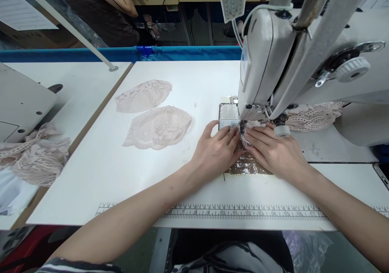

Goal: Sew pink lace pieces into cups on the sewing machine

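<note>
Under the head of a white sewing machine (261, 62) lies a small pale lace piece (246, 140), close by the presser foot. My left hand (217, 145) rests flat on the machine bed at the left of the foot, its fingers spread and its fingertips near the lace. On the other side, my right hand (272, 147) lies with extended fingers over the right edge of the lace. Two flat pale lace pieces, an upper one (144, 96) and a lower one (158, 128), lie on the white table to the left.
More lace (316, 117) lies behind my right hand, under the machine arm. A lace bundle (42, 159) sits at the far left beside another machine (22, 103). A ruler strip (212, 212) runs along the front edge. Another person (106, 9) is beyond the blue rail.
</note>
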